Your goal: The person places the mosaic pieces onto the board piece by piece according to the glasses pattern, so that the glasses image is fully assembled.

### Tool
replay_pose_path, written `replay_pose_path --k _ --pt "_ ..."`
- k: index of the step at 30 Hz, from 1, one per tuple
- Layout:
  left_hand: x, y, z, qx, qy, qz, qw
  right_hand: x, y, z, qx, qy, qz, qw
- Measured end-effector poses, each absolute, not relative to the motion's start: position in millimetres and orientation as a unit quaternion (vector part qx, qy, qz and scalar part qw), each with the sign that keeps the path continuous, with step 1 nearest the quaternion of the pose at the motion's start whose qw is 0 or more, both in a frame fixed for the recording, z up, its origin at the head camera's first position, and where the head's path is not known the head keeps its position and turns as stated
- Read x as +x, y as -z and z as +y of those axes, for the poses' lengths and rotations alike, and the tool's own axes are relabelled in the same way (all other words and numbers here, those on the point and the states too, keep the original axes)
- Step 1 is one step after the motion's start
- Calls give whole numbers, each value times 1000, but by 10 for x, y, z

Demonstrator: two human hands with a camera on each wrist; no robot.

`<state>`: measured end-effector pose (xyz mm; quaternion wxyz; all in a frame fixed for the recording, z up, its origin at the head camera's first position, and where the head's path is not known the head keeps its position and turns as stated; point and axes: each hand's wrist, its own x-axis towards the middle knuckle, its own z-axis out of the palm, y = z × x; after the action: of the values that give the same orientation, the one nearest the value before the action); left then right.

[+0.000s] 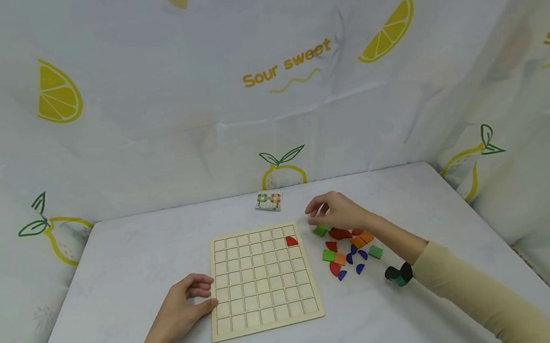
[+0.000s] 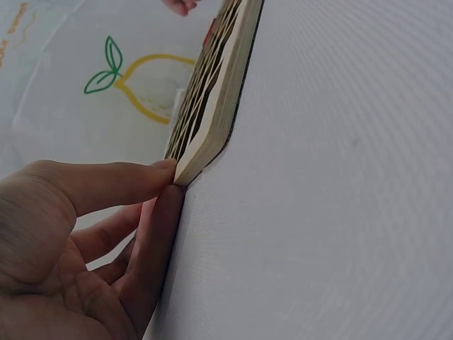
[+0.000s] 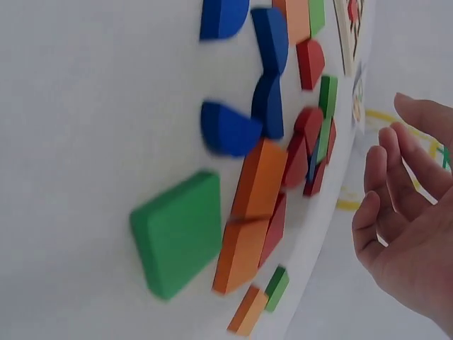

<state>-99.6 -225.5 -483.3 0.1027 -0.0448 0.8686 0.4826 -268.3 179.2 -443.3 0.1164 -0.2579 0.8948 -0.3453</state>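
Beige sleeve (image 1: 480,290), left hand (image 1: 181,308) holding board (image 1: 262,287), backdrop (image 1: 266,98) (“Sour sweet”)

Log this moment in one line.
left grip: touching left edge of pale wooden square grid board | right grip: empty, above multicoloured geometric blocks | board: red quarter-round piece, rightmost column

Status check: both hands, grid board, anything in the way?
Left hand holds grid board by left edge. Right hand looks empty, above loose pieces. One red piece on board, near top-right corner. No obstruction seen over board.
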Motion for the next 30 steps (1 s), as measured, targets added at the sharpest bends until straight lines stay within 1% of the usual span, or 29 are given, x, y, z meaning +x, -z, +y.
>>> replay_pose_path --k 5,13,21,30 --pt "-995 4834 -2250 -45 -486 867 102 -2769 4426 2067 -244 340 899 131" --pt "-998 4843 -2240 -47 -482 869 100 -2850 4447 2516 -250 321 903 138" --pt "-1006 4832 -2241 -50 -481 870 98 -2876 4506 2982 -226 325 902 172" --pt "-1010 4844 -2242 -48 -475 873 99 -2852 4643 3250 -204 332 903 182"
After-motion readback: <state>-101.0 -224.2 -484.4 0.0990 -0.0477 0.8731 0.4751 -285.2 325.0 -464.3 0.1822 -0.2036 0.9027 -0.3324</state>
